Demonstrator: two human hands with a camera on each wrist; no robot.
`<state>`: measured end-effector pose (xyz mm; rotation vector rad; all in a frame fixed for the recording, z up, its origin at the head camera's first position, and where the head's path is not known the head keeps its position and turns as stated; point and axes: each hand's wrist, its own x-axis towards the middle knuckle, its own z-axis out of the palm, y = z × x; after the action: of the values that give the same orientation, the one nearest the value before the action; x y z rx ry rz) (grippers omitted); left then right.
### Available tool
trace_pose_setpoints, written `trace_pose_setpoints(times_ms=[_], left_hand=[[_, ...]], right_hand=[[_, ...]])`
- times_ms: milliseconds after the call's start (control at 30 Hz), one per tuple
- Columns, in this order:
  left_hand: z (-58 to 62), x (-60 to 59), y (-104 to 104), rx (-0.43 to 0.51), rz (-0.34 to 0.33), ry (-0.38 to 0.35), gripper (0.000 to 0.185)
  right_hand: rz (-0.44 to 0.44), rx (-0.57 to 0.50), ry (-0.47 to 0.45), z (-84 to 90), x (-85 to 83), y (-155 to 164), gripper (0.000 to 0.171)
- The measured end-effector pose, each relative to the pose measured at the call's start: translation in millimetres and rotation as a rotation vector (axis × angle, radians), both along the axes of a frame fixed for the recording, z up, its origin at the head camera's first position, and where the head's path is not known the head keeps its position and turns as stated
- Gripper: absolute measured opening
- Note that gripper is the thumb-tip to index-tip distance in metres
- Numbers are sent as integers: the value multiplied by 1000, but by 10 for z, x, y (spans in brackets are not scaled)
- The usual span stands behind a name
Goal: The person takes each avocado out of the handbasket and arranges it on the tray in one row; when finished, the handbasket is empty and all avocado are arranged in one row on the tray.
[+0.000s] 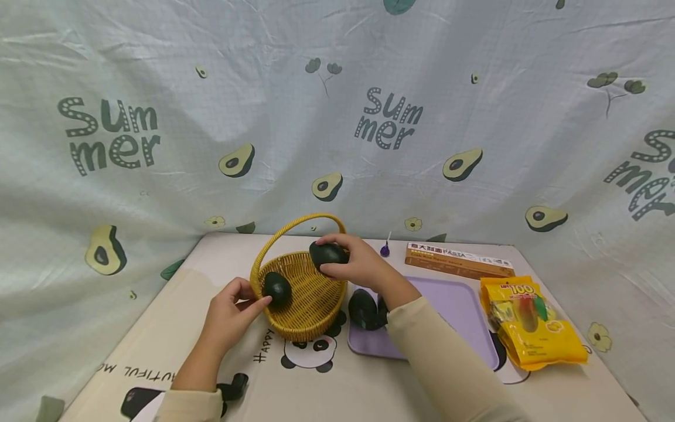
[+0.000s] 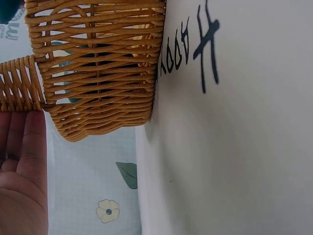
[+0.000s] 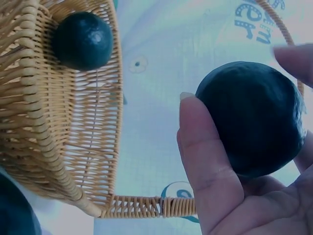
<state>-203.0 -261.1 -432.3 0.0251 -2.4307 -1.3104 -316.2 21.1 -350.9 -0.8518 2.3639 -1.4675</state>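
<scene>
A yellow wicker basket with a tall arched handle stands left of centre. My left hand grips it at the left rim where the handle joins; the left wrist view has its fingers against the handle's woven base. Inside, at the left, lies a dark green avocado, close to the left thumb. My right hand holds another avocado over the basket's back right, fingers and thumb around it in the right wrist view. More avocados lie on the purple tray, partly hidden by the right sleeve.
Behind the tray is a pasta box, with a purple lollipop to its left. A yellow candy bag lies right of the tray. A printed curtain hangs along the table's back.
</scene>
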Motion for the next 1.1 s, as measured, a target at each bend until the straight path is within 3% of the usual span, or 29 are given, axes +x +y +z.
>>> trace_pose_setpoints(times_ms=[367,833,1100], left_hand=[[-1,-13,5,-9,0,-5,33],[15,-3,11,-3,3,-2,32],[18,4,13,-2,3,-10,33]], right_hand=[[-7,22,79,-20,48,121,47],[-26,-31,37,7,104,236,58],[-39,-48,52,12,114,336,55]])
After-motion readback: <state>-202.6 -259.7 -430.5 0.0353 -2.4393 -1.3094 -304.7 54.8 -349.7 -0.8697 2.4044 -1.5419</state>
